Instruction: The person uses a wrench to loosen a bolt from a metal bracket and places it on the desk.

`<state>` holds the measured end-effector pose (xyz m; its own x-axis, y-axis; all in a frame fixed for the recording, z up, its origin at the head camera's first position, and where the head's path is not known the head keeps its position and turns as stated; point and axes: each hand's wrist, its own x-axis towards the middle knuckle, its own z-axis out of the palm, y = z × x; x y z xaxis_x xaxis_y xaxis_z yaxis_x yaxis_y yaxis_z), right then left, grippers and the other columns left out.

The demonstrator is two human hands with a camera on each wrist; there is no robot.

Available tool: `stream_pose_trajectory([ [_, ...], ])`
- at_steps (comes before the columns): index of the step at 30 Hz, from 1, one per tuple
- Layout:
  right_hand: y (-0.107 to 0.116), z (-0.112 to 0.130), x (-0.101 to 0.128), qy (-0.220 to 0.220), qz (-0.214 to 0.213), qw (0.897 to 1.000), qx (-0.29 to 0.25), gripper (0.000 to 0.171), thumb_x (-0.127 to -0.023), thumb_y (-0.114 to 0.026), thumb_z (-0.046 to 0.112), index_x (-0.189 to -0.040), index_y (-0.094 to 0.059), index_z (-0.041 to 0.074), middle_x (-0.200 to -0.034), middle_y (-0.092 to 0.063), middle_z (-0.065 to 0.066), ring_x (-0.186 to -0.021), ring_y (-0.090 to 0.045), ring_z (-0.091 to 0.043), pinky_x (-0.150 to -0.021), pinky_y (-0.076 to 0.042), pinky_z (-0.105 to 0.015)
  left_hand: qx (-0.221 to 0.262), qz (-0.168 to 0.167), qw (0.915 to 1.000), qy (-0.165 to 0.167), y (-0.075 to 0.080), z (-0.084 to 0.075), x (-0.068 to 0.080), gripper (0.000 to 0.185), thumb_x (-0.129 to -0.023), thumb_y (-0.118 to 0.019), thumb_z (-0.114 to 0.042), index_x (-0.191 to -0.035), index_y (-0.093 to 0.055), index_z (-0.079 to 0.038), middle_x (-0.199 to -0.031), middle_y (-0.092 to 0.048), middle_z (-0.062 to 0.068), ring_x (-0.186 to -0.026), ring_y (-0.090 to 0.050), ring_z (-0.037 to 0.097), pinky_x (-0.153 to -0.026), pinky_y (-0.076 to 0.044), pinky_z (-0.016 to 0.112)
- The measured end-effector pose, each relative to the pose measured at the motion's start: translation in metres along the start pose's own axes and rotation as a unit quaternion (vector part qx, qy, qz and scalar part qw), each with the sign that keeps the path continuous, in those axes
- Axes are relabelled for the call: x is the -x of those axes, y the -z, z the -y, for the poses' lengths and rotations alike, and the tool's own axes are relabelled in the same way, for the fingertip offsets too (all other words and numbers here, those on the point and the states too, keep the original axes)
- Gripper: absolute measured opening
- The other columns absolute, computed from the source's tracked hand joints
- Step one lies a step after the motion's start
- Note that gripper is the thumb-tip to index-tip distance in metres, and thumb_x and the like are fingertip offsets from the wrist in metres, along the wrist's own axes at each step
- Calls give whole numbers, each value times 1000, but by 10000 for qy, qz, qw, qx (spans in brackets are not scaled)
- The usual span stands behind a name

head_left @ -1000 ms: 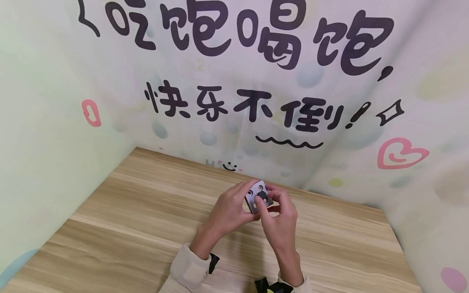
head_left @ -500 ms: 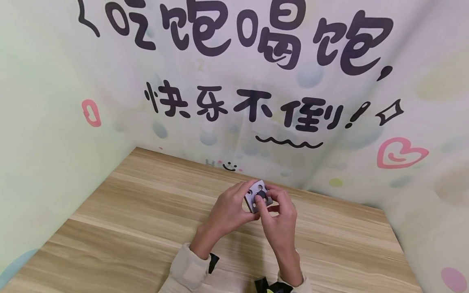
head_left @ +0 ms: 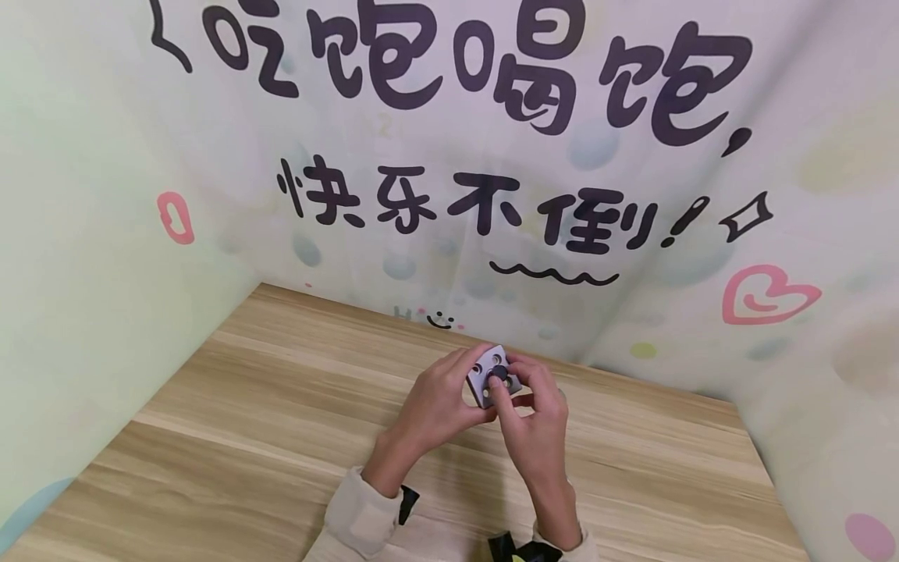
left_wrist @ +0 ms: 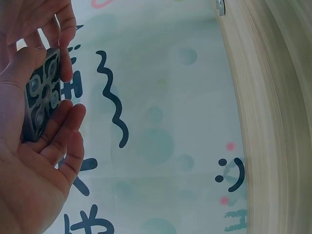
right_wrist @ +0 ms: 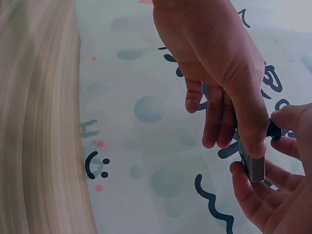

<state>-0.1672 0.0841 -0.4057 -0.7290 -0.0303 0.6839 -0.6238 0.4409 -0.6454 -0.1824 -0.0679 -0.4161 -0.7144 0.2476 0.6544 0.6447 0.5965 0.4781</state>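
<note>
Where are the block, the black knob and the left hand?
block (head_left: 481, 380), head view, its pale top face
black knob (head_left: 499, 375), head view, its top
left hand (head_left: 438, 406), head view, back of the hand

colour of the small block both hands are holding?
The block is light grey with dark round holes on its face; a black piece sits at its centre. Head view shows it best.

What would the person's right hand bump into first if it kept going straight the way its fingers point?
Almost at once, the small grey block with round holes, which the right hand already touches, pinching a dark knob on its face. Behind it lie the left hand's fingers, though depth is hard to judge.
</note>
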Motion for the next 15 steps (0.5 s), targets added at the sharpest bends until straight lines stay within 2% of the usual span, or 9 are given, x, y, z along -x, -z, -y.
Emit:
stream_pose_trajectory([
  [7, 0, -1, 0, 72, 25, 10000, 24, 17, -87, -71, 2, -105, -69, 3, -116, -67, -12, -95, -62, -13, -63, -52, -16, 40, -20, 10000, 6, 0, 1, 0, 75, -70, -89, -21, -135, -55, -7, -120, -67, 6, -99, -65, 17, -80, -55, 30],
  [15, -1, -3, 0, 385, -26, 9993, 14, 23, -86, -71, -2, -108, -70, 3, -117, -67, -12, -93, -64, -19, -61, -53, -17, 11, -13, 10000, 9, 0, 1, 0, 75, -70, -89, -22, -135, -55, -7, -121, -67, 6, -100, -65, 17, -80, -56, 30],
])
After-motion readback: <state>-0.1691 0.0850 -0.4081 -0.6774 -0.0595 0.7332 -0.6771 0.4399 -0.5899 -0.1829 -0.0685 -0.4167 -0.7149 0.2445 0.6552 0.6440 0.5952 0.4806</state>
